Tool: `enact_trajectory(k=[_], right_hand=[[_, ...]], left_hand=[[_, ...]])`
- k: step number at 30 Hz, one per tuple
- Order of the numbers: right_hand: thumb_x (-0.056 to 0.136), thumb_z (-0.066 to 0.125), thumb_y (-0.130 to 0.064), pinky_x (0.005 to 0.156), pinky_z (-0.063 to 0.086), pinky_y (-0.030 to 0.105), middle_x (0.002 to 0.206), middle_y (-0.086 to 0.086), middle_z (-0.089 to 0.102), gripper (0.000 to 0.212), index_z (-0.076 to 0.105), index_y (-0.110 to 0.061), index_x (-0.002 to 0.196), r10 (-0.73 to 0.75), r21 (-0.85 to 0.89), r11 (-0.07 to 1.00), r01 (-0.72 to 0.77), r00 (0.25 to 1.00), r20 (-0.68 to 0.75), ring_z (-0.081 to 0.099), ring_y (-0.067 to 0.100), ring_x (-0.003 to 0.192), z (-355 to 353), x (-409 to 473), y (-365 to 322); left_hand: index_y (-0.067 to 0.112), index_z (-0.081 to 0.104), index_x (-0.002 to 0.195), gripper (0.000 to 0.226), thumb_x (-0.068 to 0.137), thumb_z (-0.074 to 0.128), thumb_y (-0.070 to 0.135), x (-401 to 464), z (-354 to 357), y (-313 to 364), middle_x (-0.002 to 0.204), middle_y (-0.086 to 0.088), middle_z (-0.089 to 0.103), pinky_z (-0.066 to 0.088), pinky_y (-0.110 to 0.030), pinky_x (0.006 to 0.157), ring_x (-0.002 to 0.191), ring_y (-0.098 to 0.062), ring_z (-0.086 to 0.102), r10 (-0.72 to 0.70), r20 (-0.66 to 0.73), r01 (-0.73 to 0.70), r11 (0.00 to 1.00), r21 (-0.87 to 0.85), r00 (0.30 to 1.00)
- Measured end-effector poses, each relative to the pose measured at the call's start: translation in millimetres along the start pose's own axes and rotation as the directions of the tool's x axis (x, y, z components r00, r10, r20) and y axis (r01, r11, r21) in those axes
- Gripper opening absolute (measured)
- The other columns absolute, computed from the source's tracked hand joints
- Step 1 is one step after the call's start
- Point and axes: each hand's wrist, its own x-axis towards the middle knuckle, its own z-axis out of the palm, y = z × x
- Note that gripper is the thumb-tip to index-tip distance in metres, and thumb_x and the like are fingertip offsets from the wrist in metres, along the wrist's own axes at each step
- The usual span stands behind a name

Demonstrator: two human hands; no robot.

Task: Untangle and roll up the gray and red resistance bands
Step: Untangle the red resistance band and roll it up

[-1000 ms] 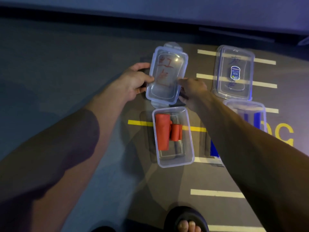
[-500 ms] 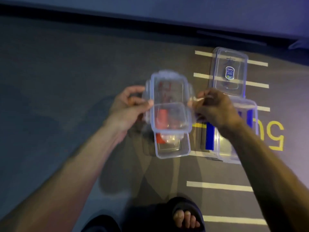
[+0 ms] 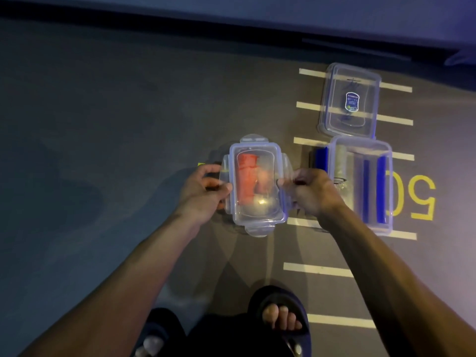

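Note:
Two rolled red resistance bands (image 3: 246, 179) lie inside a clear plastic box on the floor, seen through the clear lid (image 3: 257, 215) that now sits over the box. My left hand (image 3: 203, 188) pinches the lid's left side flap. On the lid's right side flap my right hand (image 3: 310, 190) has its fingers curled. A rolled gray band (image 3: 340, 162) lies in a second, open clear box (image 3: 386, 229) to the right, beside blue bands.
Another clear lid (image 3: 325, 119) with a blue sticker lies on the floor beyond the open box. White floor stripes and a yellow "50" mark the floor at right. My sandalled feet (image 3: 279, 318) are at the bottom. A dark wall base runs along the top.
Both hands carried the clear lid from the floor beyond the red-band box toward me and set it over that box. The camera view shifted leftward.

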Motion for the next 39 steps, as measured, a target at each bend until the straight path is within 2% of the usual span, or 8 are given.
enact_trajectory(k=[6,11,15,20,27,32,35,39], right_hand=[[0.091,0.078,-0.018,0.060,0.063,0.034,0.088,0.016,0.077,0.019,0.071,-0.003,0.102,0.053,0.058,0.997,-0.054,0.998,0.016,0.077,0.029,0.074,-3,1,-6],[0.092,0.076,-0.019,0.070,0.065,0.042,0.097,0.011,0.075,0.018,0.070,-0.006,0.104,-0.008,0.099,0.995,0.014,0.998,-0.065,0.076,0.030,0.082,3,-8,4],[0.094,0.074,-0.021,0.088,0.061,0.042,0.100,0.008,0.074,0.021,0.067,-0.007,0.108,-0.020,0.046,0.999,0.025,0.993,-0.113,0.074,0.025,0.093,5,-7,5],[0.094,0.074,-0.022,0.086,0.062,0.045,0.093,0.004,0.077,0.015,0.066,-0.018,0.106,0.008,0.028,1.000,-0.006,0.997,-0.083,0.076,0.023,0.085,0,-9,7],[0.091,0.077,-0.019,0.079,0.054,0.029,0.101,-0.001,0.064,0.049,0.054,-0.026,0.133,-0.157,-0.111,0.984,0.141,0.976,-0.153,0.067,0.017,0.088,3,-6,6],[0.090,0.077,-0.019,0.060,0.039,0.006,0.103,0.001,0.065,0.014,0.069,-0.018,0.101,-0.219,-0.183,0.968,0.170,0.930,-0.296,0.062,0.013,0.074,15,-7,17],[0.091,0.077,-0.017,0.069,0.048,0.017,0.077,-0.010,0.070,0.013,0.071,-0.022,0.081,-0.127,-0.023,0.992,0.126,0.944,-0.304,0.064,0.008,0.073,21,-7,24],[0.090,0.079,-0.018,0.085,0.057,0.026,0.079,-0.014,0.073,0.025,0.068,-0.031,0.071,-0.066,0.051,0.995,0.085,0.953,-0.297,0.070,0.006,0.080,22,-6,22]], left_hand=[[0.021,0.062,0.112,0.039,0.090,0.068,-0.010,6,5,9,0.087,-0.003,0.067,0.059,-0.032,0.063,0.078,-0.016,0.071,-0.053,0.037,0.053,0.999,-0.012,0.998],[0.021,0.065,0.111,0.033,0.090,0.072,-0.004,1,3,6,0.089,-0.001,0.071,0.062,-0.038,0.076,0.079,-0.015,0.071,-0.083,0.069,0.088,0.994,-0.071,0.994],[0.022,0.066,0.107,0.029,0.089,0.075,0.001,0,4,-1,0.078,0.003,0.072,0.062,-0.035,0.069,0.075,-0.014,0.074,-0.054,0.023,0.055,0.998,-0.028,0.998],[0.028,0.065,0.105,0.029,0.092,0.073,0.003,-3,9,-5,0.077,0.003,0.068,0.063,-0.046,0.079,0.077,-0.019,0.072,-0.021,0.012,0.020,0.997,0.068,1.000],[0.024,0.064,0.115,0.038,0.088,0.076,0.001,2,7,3,0.086,0.001,0.069,0.059,-0.036,0.073,0.081,-0.016,0.071,-0.075,0.003,0.074,0.994,0.081,0.997],[0.030,0.066,0.096,0.030,0.082,0.084,0.010,-2,8,-2,0.088,0.006,0.068,0.058,-0.033,0.084,0.074,-0.011,0.067,0.133,-0.110,-0.097,0.952,0.289,0.985],[0.030,0.070,0.091,0.022,0.086,0.080,0.011,-1,12,-3,0.085,0.009,0.072,0.060,-0.037,0.090,0.076,-0.009,0.070,0.153,-0.091,-0.114,0.934,0.338,0.984],[0.032,0.068,0.080,0.028,0.088,0.076,0.006,2,16,2,0.084,0.009,0.073,0.061,-0.042,0.092,0.085,-0.015,0.073,0.099,-0.092,-0.065,0.945,0.321,0.991]])
